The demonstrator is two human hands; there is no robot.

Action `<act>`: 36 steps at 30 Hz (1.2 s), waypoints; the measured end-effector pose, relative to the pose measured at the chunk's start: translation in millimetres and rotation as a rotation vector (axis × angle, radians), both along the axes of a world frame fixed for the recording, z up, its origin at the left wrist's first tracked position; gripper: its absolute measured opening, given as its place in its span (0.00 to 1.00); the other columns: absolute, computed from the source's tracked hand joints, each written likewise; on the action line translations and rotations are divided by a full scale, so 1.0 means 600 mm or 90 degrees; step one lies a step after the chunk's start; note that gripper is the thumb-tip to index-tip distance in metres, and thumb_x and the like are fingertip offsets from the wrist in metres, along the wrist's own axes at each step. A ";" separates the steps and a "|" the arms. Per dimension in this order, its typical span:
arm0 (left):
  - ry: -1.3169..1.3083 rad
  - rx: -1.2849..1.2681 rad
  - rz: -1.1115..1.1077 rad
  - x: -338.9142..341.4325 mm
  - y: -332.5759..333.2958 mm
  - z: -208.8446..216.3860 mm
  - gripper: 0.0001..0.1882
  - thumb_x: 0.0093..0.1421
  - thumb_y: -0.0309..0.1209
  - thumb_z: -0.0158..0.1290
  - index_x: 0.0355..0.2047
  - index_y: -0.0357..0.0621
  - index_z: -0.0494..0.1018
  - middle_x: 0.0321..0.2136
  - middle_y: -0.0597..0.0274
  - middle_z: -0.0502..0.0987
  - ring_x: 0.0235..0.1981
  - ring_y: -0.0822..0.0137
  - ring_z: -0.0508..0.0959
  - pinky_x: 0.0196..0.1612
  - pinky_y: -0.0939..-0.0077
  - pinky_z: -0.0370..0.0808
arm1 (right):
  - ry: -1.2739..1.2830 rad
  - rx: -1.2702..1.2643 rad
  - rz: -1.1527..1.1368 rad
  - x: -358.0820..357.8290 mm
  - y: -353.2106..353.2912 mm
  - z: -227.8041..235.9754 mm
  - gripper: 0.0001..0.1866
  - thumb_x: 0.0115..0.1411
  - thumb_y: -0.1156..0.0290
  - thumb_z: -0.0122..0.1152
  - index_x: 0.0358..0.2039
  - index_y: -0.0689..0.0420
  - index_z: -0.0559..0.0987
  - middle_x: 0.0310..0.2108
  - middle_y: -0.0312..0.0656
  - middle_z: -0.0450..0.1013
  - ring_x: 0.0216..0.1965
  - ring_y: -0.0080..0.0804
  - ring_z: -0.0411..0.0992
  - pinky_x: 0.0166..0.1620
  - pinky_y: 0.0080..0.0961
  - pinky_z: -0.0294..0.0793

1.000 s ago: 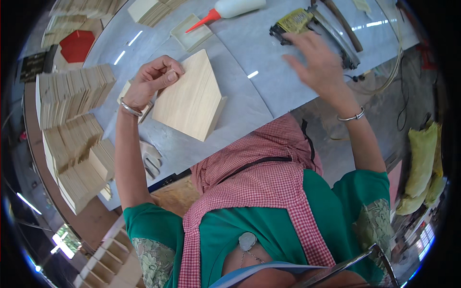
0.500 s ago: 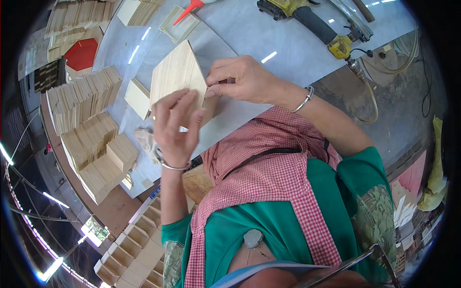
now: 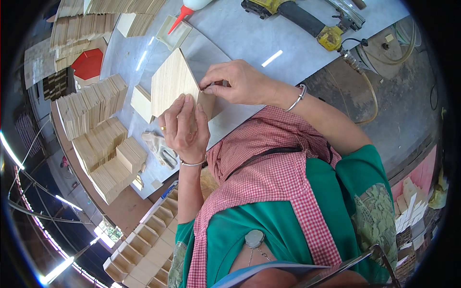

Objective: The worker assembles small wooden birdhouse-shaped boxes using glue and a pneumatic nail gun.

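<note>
A pale wooden box (image 3: 173, 81) with a pointed, house-shaped panel on top is between my hands on the grey-topped table. My left hand (image 3: 186, 132) grips its near edge, fingers laid over the panel and thumb at the near side. My right hand (image 3: 240, 82) is curled, with thumb and forefinger closed at the box's right corner. A small dark spot shows between those fingers; I cannot tell what it is. Just left of the box lies a smaller wooden piece (image 3: 142, 103). Most of the box's near side is hidden by my left hand.
Stacks of thin wooden panels (image 3: 93, 98) stand at the left. Beyond the box are a shallow tray (image 3: 174, 33) and a glue bottle with a red nozzle (image 3: 180, 18). A yellow-and-black air tool (image 3: 307, 20) with a hose lies far right. A crumpled glove (image 3: 160, 149) sits near left.
My left hand, blurred before, has settled lower on the panel's near edge. My right hand stays at the box's corner. The whole view has shifted slightly.
</note>
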State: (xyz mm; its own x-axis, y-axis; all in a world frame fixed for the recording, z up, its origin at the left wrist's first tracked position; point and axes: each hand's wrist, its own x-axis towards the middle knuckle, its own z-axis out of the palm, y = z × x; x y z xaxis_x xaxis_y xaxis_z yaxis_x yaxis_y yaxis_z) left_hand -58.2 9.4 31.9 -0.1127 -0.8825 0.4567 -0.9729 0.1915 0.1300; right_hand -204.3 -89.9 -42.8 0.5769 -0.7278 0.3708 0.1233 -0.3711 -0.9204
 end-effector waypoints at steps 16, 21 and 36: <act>0.061 -0.055 0.014 0.004 0.003 -0.007 0.14 0.48 0.21 0.60 0.38 0.41 0.79 0.36 0.59 0.78 0.36 0.61 0.77 0.40 0.70 0.70 | 0.767 -0.267 -0.411 -0.206 -0.098 0.034 0.36 0.50 0.66 0.61 0.59 0.60 0.60 0.40 0.51 0.71 0.43 0.47 0.70 0.46 0.38 0.71; 0.086 -0.080 -0.005 0.014 0.007 -0.014 0.15 0.48 0.23 0.60 0.39 0.40 0.78 0.37 0.61 0.78 0.34 0.64 0.76 0.37 0.71 0.70 | 0.774 -0.115 -0.336 -0.191 -0.132 0.106 0.33 0.48 0.66 0.56 0.54 0.66 0.62 0.37 0.61 0.72 0.42 0.58 0.71 0.45 0.45 0.70; 0.130 -0.141 -0.009 0.016 0.007 -0.028 0.14 0.49 0.25 0.59 0.38 0.39 0.77 0.38 0.63 0.77 0.36 0.66 0.74 0.35 0.73 0.69 | 0.607 0.233 0.077 -0.069 0.008 0.343 0.16 0.49 0.67 0.62 0.31 0.69 0.75 0.14 0.34 0.69 0.15 0.18 0.66 0.20 0.19 0.66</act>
State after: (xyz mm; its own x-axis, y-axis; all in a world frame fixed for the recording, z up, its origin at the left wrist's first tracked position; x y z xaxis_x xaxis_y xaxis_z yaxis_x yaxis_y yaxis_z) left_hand -48.3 13.7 15.1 -0.0104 -0.7576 0.6526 -0.9276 0.2510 0.2766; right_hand -245.8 -85.0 163.0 0.5916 -0.6217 -0.5133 -0.7005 -0.0811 -0.7091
